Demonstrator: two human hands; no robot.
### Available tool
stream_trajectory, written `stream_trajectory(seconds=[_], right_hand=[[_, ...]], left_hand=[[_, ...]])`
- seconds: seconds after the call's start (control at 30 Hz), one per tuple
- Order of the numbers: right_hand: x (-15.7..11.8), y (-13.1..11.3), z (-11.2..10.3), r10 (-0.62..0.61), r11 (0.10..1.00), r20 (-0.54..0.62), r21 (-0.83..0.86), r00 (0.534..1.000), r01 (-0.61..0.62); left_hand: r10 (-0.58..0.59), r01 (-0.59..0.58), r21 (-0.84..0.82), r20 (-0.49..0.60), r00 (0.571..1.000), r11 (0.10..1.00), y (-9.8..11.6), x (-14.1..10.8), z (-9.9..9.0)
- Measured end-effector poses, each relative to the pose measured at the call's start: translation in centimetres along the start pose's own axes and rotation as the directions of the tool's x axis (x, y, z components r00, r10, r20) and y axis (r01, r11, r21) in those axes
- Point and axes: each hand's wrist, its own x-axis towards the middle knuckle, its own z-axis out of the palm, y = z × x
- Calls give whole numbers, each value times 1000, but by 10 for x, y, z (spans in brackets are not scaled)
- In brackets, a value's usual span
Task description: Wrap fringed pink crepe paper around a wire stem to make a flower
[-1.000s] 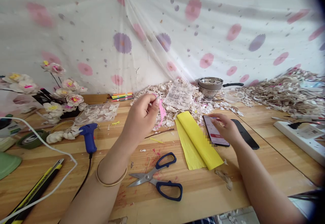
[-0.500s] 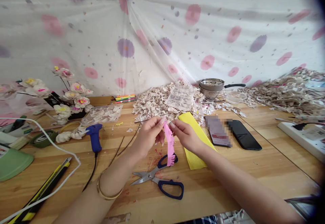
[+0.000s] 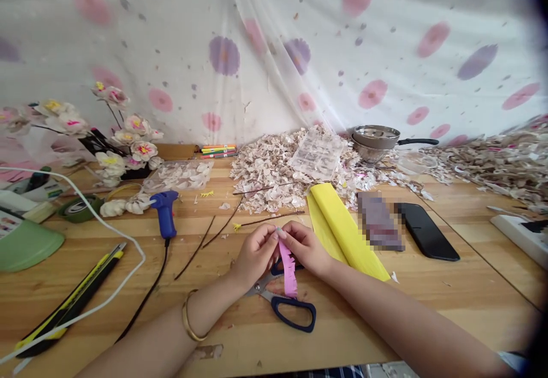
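A fringed pink paper strip hangs down from between my hands. My left hand pinches its upper end, fingertips meeting those of my right hand, which is closed on the same end. Beneath the strip lie open scissors with dark blue handles, partly covered by my left hand and the paper. Just beyond my fingers a thin brown stem with a yellow fringed tip rests on the table. Folded yellow crepe paper lies beside my right hand.
A blue glue gun and a yellow-black utility knife lie to the left. Paper flowers stand behind them. Pale petal scraps are heaped at the back, near a pan. A black phone sits right.
My hands have drawn together at the strip's top and appear lower in view. The view has tilted down, and the yellow-tipped stem shows more fully beyond my hands.
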Motion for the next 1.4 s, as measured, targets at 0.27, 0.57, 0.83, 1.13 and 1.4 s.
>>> stream_trajectory(seconds=[0.27,0.57,0.83,1.13,1.4], right_hand=[[-7,0,-3,7,1000,-7,27,1000,-7],[-5,0,-9,-178,949,20,-261,984,177],[-9,-8,-18,-388,671,184,-616,903,414],[-10,-15,-17,-482,376,286,-786,828,490],[-8,-10,-21,-526,344,303,-779,795,525]], left_hand=[[-13,13,3,23,1000,1000,-6,-2,-3],[-20,20,8,69,997,1000,-4,-3,-2],[-44,40,38,97,994,998,-1,-8,-2],[61,-66,118,39,997,991,3,-8,2],[-78,79,-1,63,995,997,4,-9,7]])
